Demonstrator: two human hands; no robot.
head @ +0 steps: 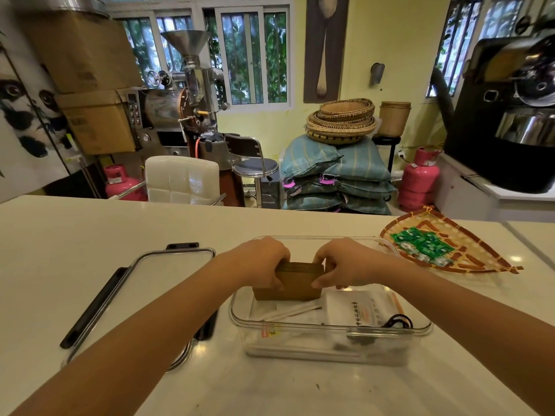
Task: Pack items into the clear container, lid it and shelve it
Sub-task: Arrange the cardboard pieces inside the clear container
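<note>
Inside the clear container (330, 328), left hand (261, 262) and right hand (345, 264) clamp a brown stack's (297, 280) ends, lid (144, 295) lying apart.

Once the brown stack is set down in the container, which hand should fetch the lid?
Probably the left hand: the lid lies on the counter at its side of the clear container, while the right hand would have to cross over.

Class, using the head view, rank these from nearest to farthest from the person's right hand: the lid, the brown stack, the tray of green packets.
From the right hand:
1. brown stack, gripped by it
2. tray of green packets, to its right
3. lid, far left
</note>
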